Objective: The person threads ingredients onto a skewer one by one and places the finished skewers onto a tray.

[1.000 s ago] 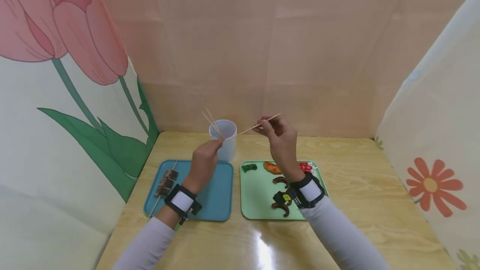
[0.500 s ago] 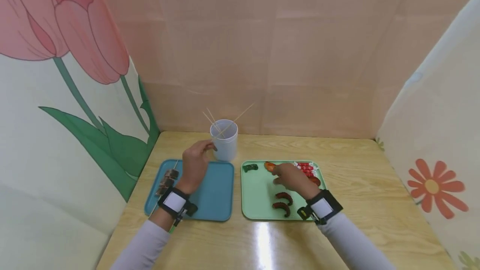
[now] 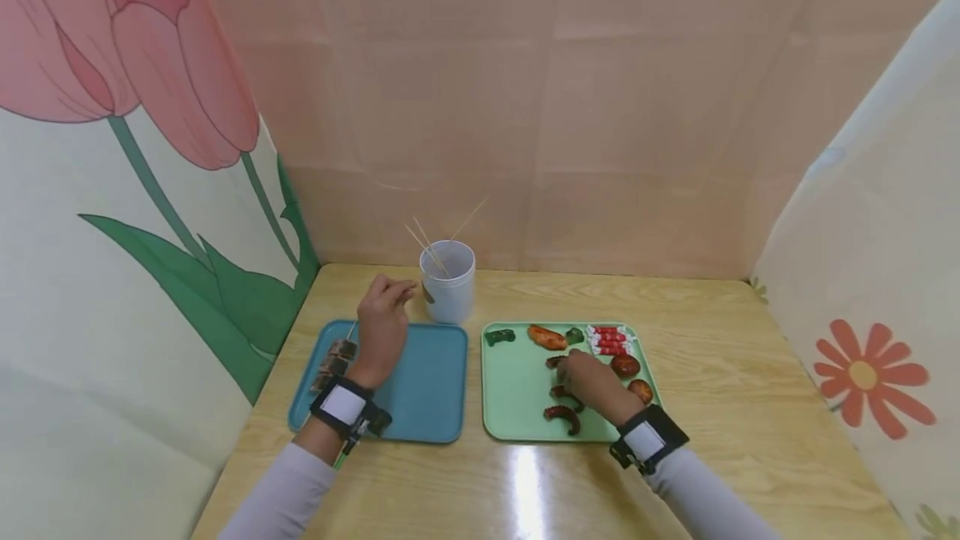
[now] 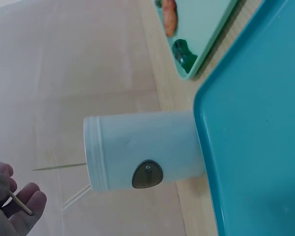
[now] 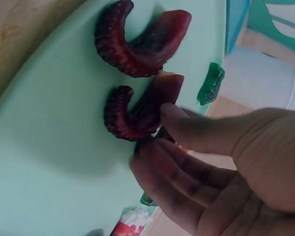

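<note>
My left hand (image 3: 384, 327) is raised above the blue tray (image 3: 435, 390), left of a white cup (image 3: 450, 294). It pinches a thin wooden skewer (image 4: 20, 202), whose far part slants up behind the cup in the head view. Over the pale green tray (image 3: 517, 390), my right hand (image 3: 596, 386) has its thumb and curled fingers round a dark red octopus tentacle (image 3: 555, 362), mostly hidden by them in the right wrist view. Nearer the tray's front lie two similar curled tentacles, one partly behind the hand and another tentacle (image 3: 562, 417) in full view.
Skewers (image 3: 423, 247) stand in the cup. On the blue tray lies a skewer of brownish pieces (image 3: 330, 369). The green tray also bears green pieces (image 3: 500, 337), an orange wing-like piece (image 3: 547, 337), red-and-white sticks (image 3: 610, 340) and round brown pieces (image 3: 625, 366).
My right hand let go of the skewer and moved down to the tentacles on the green tray. My left hand drew left and slightly down from the cup, keeping the skewer.
</note>
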`<state>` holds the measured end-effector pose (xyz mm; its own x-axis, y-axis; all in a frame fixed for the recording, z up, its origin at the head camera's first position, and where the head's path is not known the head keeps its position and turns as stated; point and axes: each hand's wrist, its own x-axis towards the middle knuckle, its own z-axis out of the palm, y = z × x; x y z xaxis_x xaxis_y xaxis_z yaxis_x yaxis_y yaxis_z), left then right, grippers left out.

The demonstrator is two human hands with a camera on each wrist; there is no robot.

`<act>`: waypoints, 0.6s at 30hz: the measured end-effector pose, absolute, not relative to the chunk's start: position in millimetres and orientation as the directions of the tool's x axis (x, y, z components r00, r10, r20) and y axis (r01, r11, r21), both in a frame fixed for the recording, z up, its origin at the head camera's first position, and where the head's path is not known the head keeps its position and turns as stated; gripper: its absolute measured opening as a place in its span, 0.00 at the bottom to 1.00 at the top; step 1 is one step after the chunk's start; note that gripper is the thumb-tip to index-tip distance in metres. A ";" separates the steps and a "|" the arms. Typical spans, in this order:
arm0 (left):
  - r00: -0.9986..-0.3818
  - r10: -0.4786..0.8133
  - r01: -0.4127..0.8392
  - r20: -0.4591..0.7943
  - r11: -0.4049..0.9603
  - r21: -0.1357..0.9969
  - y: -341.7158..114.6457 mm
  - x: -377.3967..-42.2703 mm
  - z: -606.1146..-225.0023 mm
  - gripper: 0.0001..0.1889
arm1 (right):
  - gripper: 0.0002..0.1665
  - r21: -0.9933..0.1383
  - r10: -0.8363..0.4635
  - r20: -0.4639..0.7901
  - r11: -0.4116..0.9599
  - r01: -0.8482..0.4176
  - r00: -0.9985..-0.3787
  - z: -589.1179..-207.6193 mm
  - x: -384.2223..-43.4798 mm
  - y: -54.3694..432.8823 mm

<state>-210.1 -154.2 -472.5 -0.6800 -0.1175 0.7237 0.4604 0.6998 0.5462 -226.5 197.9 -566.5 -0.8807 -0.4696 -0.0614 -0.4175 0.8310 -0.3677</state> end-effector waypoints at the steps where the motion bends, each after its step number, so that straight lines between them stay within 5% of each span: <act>1: -0.680 -0.122 0.459 0.723 0.699 0.549 -155.0 -210.0 -472.9 0.16 | 0.10 -0.368 -0.474 -0.064 0.829 -0.421 -0.878 -566.3 -225.5 198.0; 18: -0.715 -0.165 0.436 0.680 0.655 0.617 -159.4 -209.7 -472.4 0.12 | 0.14 -0.331 -0.557 0.001 0.784 -0.525 -0.831 -567.2 -225.3 200.0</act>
<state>-209.7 -159.4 -472.4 -0.7146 -0.1652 0.6797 0.4360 0.6548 0.6174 -225.3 200.0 -567.2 -0.8308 -0.5565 0.0009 -0.5254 0.7838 -0.3311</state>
